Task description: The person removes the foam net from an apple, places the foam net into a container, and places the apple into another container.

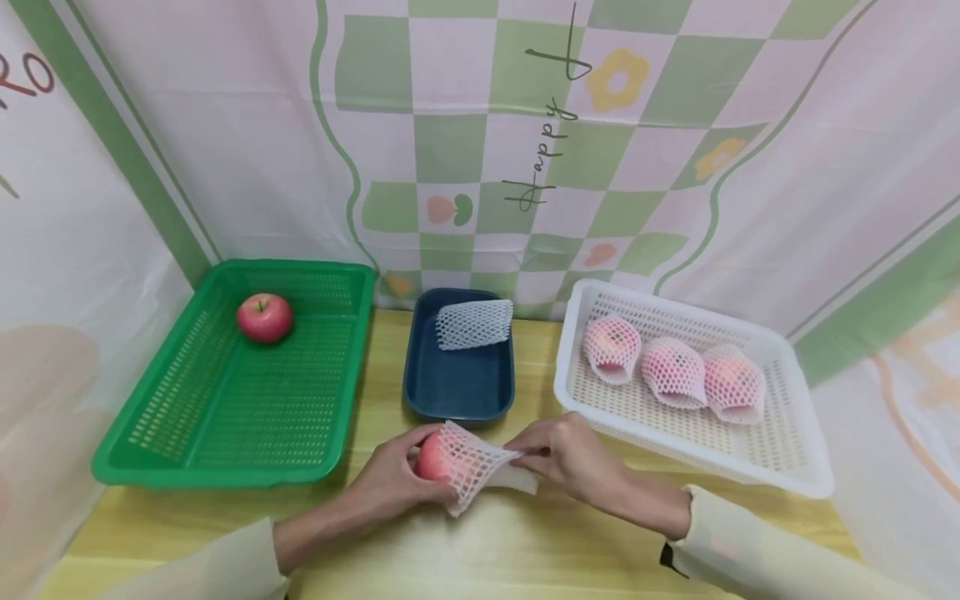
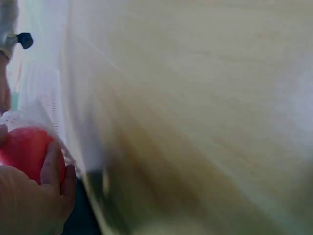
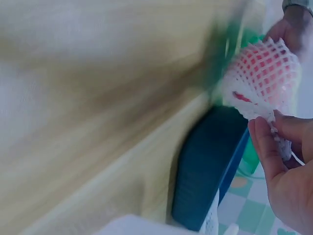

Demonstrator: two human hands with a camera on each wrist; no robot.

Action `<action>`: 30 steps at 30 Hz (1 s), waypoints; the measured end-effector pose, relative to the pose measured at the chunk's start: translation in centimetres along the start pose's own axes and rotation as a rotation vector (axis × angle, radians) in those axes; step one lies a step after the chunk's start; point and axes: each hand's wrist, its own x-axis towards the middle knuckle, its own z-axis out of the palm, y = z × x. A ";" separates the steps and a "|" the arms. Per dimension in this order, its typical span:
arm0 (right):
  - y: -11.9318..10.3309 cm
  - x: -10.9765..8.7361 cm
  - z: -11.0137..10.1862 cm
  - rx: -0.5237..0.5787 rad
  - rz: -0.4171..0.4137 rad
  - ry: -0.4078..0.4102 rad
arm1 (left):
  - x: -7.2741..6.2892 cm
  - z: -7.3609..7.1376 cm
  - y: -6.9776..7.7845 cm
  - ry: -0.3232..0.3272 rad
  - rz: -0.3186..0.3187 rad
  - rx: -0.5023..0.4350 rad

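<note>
In front of the dark blue tray, my left hand (image 1: 393, 477) grips a red apple (image 1: 431, 460) with fingers and thumb around its side. A white foam net (image 1: 472, 467) is stretched over the apple's right part, its gathered end pointing right. My right hand (image 1: 570, 458) pinches that end between thumb and fingers. In the right wrist view the net (image 3: 266, 73) spreads over the apple, and red skin shows through its mesh. The left wrist view shows the apple (image 2: 29, 152) bare on the side facing the palm.
A green basket (image 1: 352, 375) at the left holds one bare apple (image 1: 265, 317). The blue tray (image 1: 459, 408) contains a flat foam net (image 1: 475, 324). At the right, a white basket (image 1: 810, 433) has three netted apples (image 1: 673, 372). A patterned cloth (image 1: 525, 150) hangs behind.
</note>
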 end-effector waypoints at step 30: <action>-1.5 3.4 -7.3 -0.246 -0.085 0.134 | -1.0 -0.5 0.3 0.008 0.038 0.051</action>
